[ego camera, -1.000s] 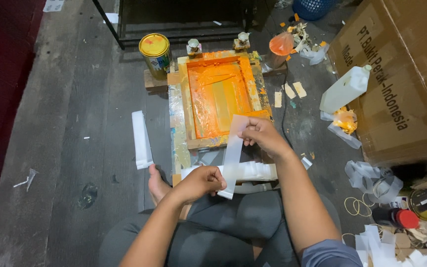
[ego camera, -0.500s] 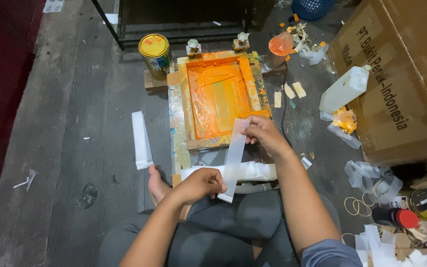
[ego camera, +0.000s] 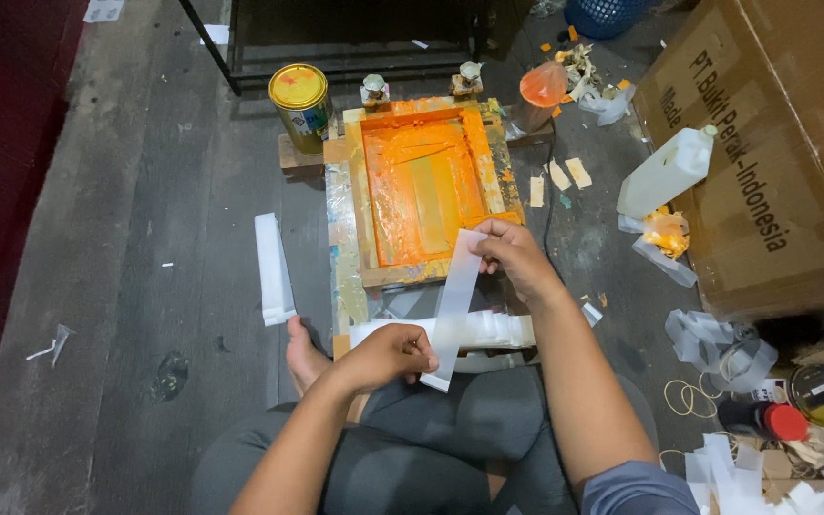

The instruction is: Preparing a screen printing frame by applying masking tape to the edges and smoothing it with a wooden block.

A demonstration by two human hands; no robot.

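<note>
Head view: left hand (ego camera: 388,355) and right hand (ego camera: 512,256) both pinched shut on white strip (ego camera: 454,303), held slanted above lap. Beyond, wooden frame (ego camera: 428,187) coated inside with orange ink. Yellow-lidded can (ego camera: 300,105) closed; contents hidden. White jug (ego camera: 665,174) lying right, possibly empty.

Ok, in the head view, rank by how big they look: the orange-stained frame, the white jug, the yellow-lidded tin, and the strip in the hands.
1. Orange-stained frame, clearly largest.
2. White strip, held at its ends by the left hand and right hand; it is nearer the camera, so this place is unsure.
3. White jug and yellow-lidded tin look alike; unranked.
</note>
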